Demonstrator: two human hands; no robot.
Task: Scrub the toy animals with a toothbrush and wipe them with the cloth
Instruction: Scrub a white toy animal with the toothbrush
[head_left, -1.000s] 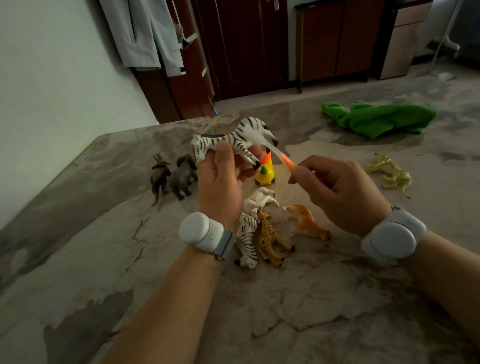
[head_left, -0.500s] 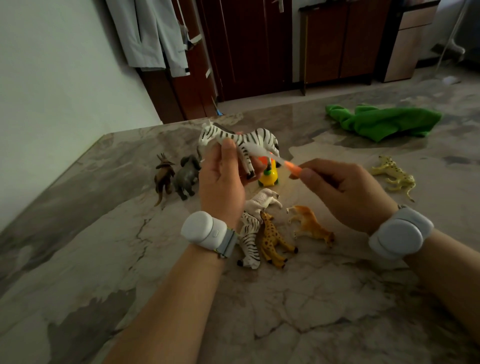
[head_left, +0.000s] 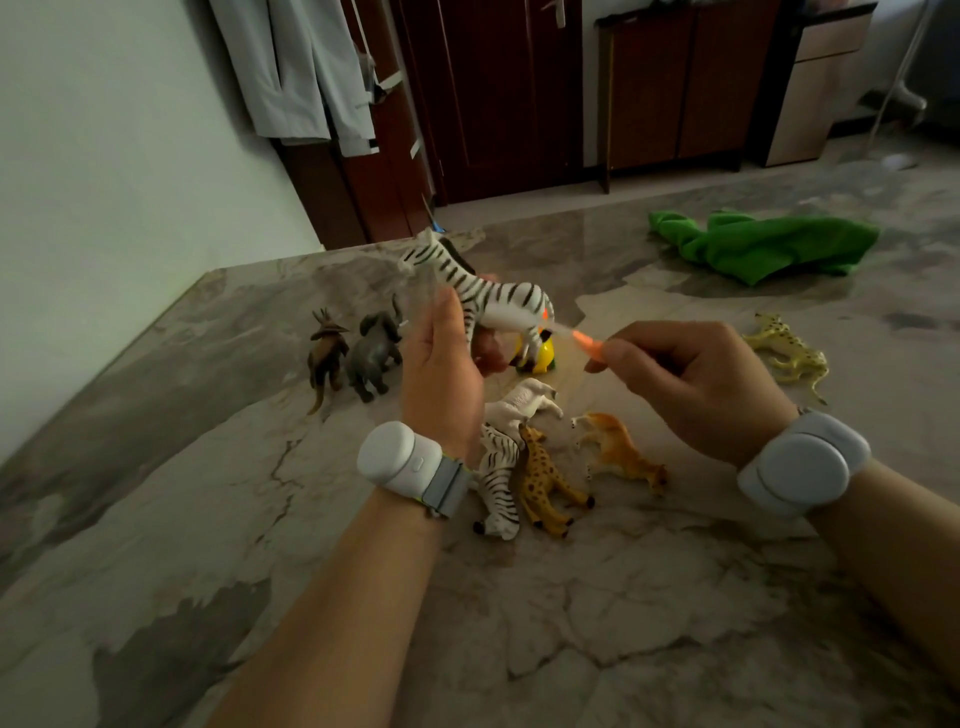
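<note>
My left hand (head_left: 447, 374) grips a striped toy zebra (head_left: 483, 291) by its front legs, lifted above the marble table (head_left: 208, 467) with its head pointing up and left. My right hand (head_left: 691, 379) pinches an orange-and-clear toothbrush (head_left: 582, 340), whose head lies against the zebra's rump. The green cloth (head_left: 763, 244) lies crumpled at the far right. On the table below my hands lie a second zebra (head_left: 501, 478), a giraffe (head_left: 545, 478), a white animal (head_left: 530, 402) and an orange animal (head_left: 618, 452).
A brown animal (head_left: 327, 353) and a grey elephant (head_left: 376, 353) stand at the left. A yellow toy (head_left: 537, 358) sits behind the held zebra. A spotted leopard (head_left: 789, 351) lies at the right. Beyond the table are dark wooden cabinets (head_left: 675, 83) and hanging clothes (head_left: 301, 67).
My left hand has turned the zebra so its head now points up and left and its rump faces the brush. The toothbrush head has shifted from the head end to the rump.
</note>
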